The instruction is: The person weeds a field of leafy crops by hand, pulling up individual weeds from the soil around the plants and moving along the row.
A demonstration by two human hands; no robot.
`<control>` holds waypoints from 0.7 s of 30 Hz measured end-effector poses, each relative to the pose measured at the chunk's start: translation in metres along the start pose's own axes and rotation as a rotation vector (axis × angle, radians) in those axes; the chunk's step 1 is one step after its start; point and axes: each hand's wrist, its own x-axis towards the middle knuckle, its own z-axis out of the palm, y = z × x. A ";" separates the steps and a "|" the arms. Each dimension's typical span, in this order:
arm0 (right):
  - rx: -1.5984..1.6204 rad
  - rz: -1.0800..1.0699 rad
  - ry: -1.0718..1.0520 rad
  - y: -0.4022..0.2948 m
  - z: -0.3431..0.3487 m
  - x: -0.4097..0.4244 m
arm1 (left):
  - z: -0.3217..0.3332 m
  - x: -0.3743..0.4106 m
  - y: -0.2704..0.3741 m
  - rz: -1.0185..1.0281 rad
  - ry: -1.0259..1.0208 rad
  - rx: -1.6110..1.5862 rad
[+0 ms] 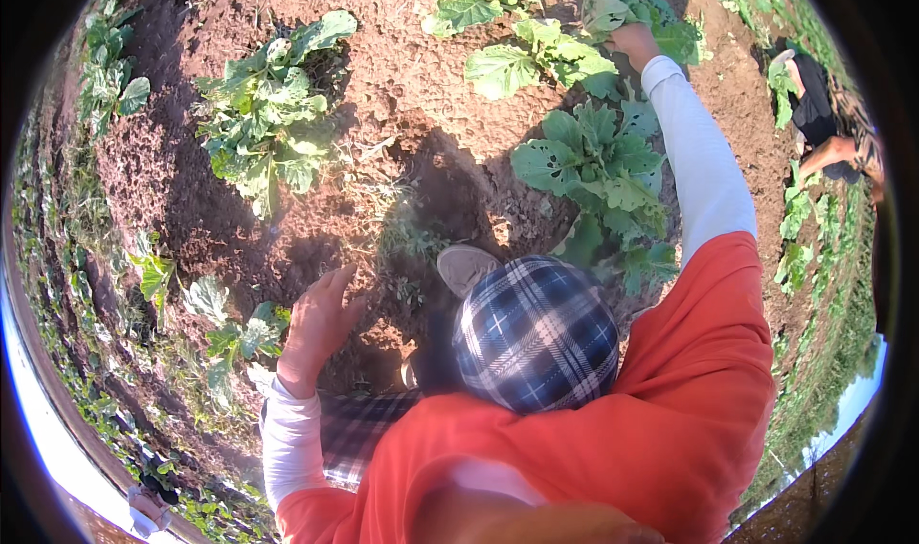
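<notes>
My right hand reaches far forward to a leafy cabbage-like plant and touches its leaves. One leaf there is folded with its pale underside up, and the leaves hide my fingertips. My left hand is empty over the soil, thumb apart from the fingers. Beside it, to the left, grows a small plant. A larger plant with hole-eaten leaves stands below my right forearm. Bright yellow-green leaves spread just left of the right hand.
My knee in plaid cloth and my shoe are in the middle. Another leafy plant grows at the upper left. Weeds lie near the shoe. Another person bends among plants at the right edge.
</notes>
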 end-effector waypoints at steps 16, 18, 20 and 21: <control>-0.496 -0.582 -0.567 -0.125 0.062 -0.011 | -0.009 -0.006 0.000 0.040 0.132 -0.002; -0.414 -0.530 -0.741 -0.123 0.092 -0.033 | -0.004 -0.009 -0.005 0.049 0.146 0.005; -0.437 -0.635 -0.666 -0.124 0.109 -0.039 | -0.003 -0.006 -0.005 0.050 0.114 -0.006; -0.476 -0.568 -0.616 -0.146 0.114 -0.048 | -0.005 -0.006 -0.005 0.020 0.075 -0.014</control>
